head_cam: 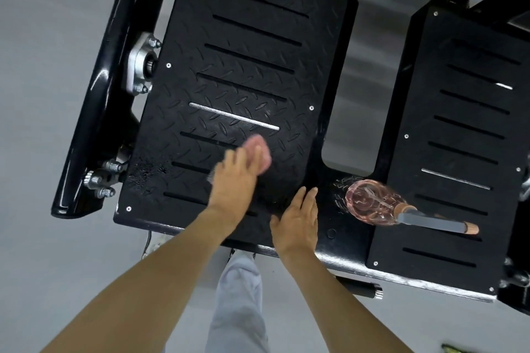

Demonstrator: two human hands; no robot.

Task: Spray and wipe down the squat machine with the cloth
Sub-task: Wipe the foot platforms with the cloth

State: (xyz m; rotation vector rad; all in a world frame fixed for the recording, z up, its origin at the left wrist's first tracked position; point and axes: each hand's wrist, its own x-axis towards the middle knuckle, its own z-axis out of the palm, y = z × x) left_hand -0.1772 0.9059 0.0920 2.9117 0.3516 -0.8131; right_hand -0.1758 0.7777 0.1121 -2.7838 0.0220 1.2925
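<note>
Both hands are on the squat machine's left footplate: the left hand presses the pink cloth under straight fingers, while the right hand rests flat and empty near the lying spray bottle. Overlapping strokes should reach the corner droplets.

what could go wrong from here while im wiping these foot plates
1. The spray bottle lies on its side on the black platform between the plates. It could roll off the near edge or leak.
2. Droplets sit near the left plate's outer edge, away from the cloth under the left hand. If missed, that spot may stay slippery.
</note>
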